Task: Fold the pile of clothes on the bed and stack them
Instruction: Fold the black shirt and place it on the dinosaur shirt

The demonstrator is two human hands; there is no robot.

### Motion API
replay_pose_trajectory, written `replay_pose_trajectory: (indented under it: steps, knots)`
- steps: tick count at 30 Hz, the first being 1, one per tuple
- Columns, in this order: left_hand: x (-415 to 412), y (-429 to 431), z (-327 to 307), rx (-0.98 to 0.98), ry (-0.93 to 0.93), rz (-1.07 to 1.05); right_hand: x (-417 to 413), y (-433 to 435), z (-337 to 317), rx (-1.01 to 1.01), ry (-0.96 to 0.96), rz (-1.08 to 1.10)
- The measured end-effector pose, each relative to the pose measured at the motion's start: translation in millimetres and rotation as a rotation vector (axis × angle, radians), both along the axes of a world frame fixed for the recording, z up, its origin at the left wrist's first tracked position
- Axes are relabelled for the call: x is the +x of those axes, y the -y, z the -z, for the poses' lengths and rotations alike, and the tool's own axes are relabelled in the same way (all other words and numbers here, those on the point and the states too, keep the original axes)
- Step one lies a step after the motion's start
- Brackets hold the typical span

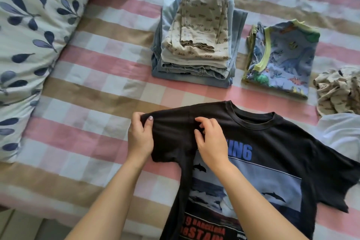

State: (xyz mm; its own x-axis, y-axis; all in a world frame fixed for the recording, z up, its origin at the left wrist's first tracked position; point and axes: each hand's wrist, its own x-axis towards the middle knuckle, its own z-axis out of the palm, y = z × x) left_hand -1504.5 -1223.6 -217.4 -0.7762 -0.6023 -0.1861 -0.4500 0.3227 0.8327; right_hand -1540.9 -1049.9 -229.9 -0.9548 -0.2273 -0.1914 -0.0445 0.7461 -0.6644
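One black T-shirt (272, 138) lies lengthwise, collar away.

I get a single view: a wide-angle camera on the person's head, facing forward and steeply down onto the bed (97, 87), close over the left hand (140, 136), right hand (211, 142) and black T-shirt (272, 142).

Both forearms bare, reaching forward from bottom edge, roughly parallel, angled up and slightly right. Left forearm (109, 191) left of right forearm (253, 197), apart, not crossed. Left hand (141, 136): back toward camera, fingers curled over sleeve edge of shirt (272, 142), thumb (149, 122) pressed on top, nail painted. Right hand (211, 142): palm down, fingers bent, fingertips pinching fabric near shoulder. Hands near each other, not touching.
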Motion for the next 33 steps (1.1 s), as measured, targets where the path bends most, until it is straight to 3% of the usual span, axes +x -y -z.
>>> replay_pose_trajectory:
  steps: [4,7,11,14,17,23,26,29,33]
  knots:
    - [-13.8,3.5,12.5,0.003,0.046,0.025,5.9,4.7,11.5,0.188,-0.023,-0.062]
    - [-21.3,6.6,21.2,0.099,0.130,-0.070,13.5,1.2,18.5,0.308,-0.064,-0.157]
    - [-8.2,7.8,16.6,0.215,0.141,-0.067,18.5,-9.2,15.2,0.221,-0.063,-0.198]
    - [20.0,-3.0,9.4,0.103,0.105,-0.021,31.3,-32.8,2.3,0.049,-0.102,-0.043]
    - [62.6,-23.6,3.7,0.054,0.068,-0.020,61.1,-73.7,-9.9,0.004,-0.121,0.141]
    - [141.6,-79.3,7.3,0.207,0.237,0.093,151.6,-167.6,-13.5,0.213,-0.081,0.556]
    - [152.2,-93.2,12.2,0.152,0.263,0.127,186.4,-199.8,-2.0,0.339,0.015,0.790]
    - [147.9,-97.1,15.1,0.124,0.245,0.061,205.2,-213.5,6.0,0.313,0.128,0.928]
    - [141.3,-95.4,18.5,0.067,0.260,0.043,212.9,-217.7,11.0,0.244,0.179,0.960]
